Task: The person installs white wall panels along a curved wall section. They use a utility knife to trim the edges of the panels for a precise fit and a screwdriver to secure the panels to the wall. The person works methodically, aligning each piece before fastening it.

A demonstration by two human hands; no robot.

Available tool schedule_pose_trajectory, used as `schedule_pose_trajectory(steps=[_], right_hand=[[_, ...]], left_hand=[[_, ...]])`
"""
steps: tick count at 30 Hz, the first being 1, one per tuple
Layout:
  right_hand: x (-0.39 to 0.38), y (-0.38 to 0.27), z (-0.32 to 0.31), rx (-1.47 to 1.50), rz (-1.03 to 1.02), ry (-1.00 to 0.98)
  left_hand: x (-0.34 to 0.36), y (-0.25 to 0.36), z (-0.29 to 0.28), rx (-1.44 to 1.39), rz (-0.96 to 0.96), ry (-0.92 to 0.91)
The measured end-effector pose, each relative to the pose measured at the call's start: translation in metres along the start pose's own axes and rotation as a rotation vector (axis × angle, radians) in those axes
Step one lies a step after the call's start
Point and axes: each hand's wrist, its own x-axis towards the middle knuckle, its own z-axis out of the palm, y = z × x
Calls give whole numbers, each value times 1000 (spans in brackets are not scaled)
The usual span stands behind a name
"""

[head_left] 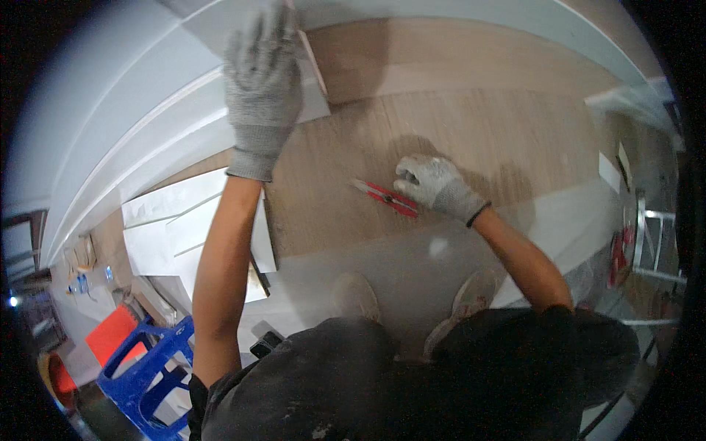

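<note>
My left hand point(266, 95), in a grey knit glove, reaches up over a white panel piece point(315, 105). Its fingers stretch out, a little blurred, and I cannot tell how firmly they touch. My right hand point(438, 184), gloved in paler grey, hovers low over the wood-coloured surface point(323, 184), its fingers curled into a loose ring. Whatever those fingers hold, if anything, is hidden. Right beside the thumb is a red tool that looks like a utility knife point(386, 198), its pale tip angled up to the left; whether it touches the glove I cannot tell.
White cut boards point(173, 228) overlap left of my left forearm. At the lower left are a blue plastic stool point(136, 375) and a red-orange sheet point(116, 334). A metal ladder point(651, 242) stands at the right. My shoes point(471, 294) are just below the work area.
</note>
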Motion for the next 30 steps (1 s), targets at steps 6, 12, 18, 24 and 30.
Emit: schedule_pose_trajectory(steps=[6, 12, 18, 24, 30], right_hand=[[-10, 23, -43, -81, 96, -210], [-19, 23, -38, 92, 83, -57], [-17, -7, -22, 250, 78, -118], [21, -55, -8, 411, -16, 64], [103, -104, -1, 717, -149, 471]], left_hand=[[5, -4, -5, -24, 37, 136], [10, -6, -5, -30, 52, 155], [12, -6, -14, 32, 79, 86], [9, -19, -28, 111, 137, -12], [14, -38, -50, 246, 264, -127]])
